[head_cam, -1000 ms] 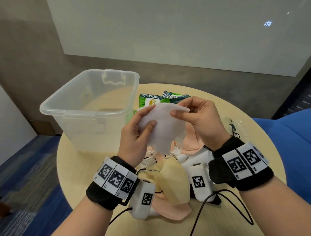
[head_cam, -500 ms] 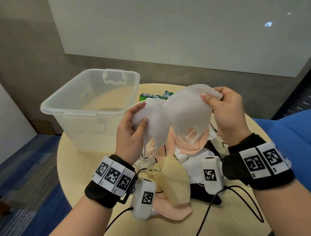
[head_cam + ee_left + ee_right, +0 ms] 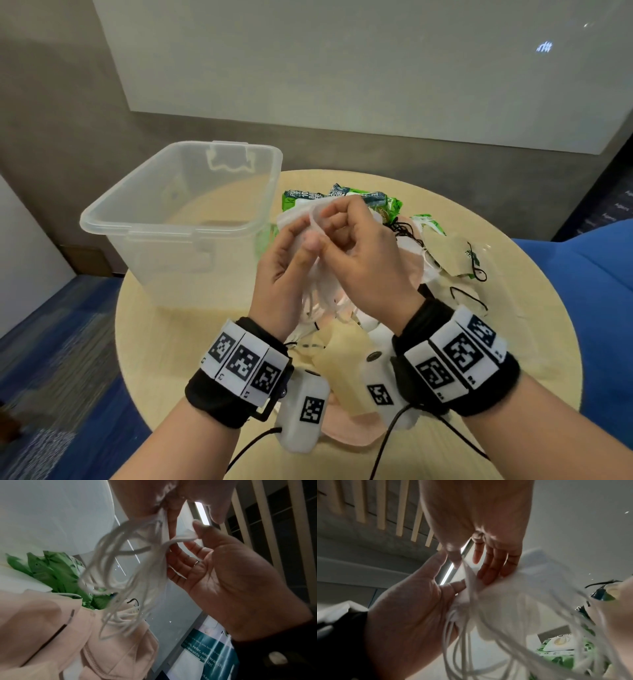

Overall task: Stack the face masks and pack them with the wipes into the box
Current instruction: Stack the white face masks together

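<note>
White face masks, folded together, held at frame centre above the round table; ear loops dangle below. Left hand: thumb and fingers pinching the near edge. Right hand: fingers curled, pinching the same bundle from the right. Loose masks, pink and cream, heaped beneath the wrists. Green wipes packs just behind the hands. Clear box, upper left of frame, open-topped, nothing visible inside, near the table's left edge. Bare tabletop at lower left and far right.
</note>
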{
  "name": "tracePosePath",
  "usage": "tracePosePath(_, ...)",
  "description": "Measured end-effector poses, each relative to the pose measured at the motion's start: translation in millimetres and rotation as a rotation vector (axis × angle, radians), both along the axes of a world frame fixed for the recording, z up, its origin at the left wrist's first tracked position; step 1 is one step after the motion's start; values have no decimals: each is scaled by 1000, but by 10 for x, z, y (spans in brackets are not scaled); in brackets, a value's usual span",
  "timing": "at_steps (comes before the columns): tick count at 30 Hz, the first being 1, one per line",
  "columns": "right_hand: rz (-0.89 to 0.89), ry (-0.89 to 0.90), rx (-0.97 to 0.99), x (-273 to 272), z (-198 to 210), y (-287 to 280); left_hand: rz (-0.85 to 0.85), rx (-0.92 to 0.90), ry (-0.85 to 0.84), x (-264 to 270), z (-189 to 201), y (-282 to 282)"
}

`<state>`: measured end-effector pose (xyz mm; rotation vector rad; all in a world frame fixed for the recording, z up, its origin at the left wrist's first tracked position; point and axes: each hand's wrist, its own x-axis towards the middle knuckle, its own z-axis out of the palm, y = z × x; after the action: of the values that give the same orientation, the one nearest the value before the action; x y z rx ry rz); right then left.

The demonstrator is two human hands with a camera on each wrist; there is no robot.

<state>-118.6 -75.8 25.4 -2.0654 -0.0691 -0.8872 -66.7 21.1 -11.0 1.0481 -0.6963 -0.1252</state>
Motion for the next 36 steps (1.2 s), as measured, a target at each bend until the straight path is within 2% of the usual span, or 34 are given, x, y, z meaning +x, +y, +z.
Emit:
tracePosePath(4,143,120,228,-2,36,-89,56,22,39,41,14,42)
tracePosePath(6,122,93,320,2,49,-175,74,36,42,66,-1,50)
tracePosePath(9,-41,60,157,-11,62,-312,59,57,37,66,-4,41)
tracePosePath(13,-139,165,-160,-44,120,-405,-7,55,20,42,-1,39)
tracePosePath(19,-134,223,-261,-60,213,-428,-81,113,-20,17,1,53)
tracePosePath(22,-113,270,-222,-66,207,-446,-96,82,-37,19,-27,61)
tracePosePath(25,-114,243,-155,-89,176,-454,-111,66,-12,28,-60,52)
tracePosePath(31,-86,222,-47,-122,144,-464,-35,119,-35,50,-78,38)
tracePosePath(36,-147,140,24,-161,198,-460,-25,171,-45,58,-46,63)
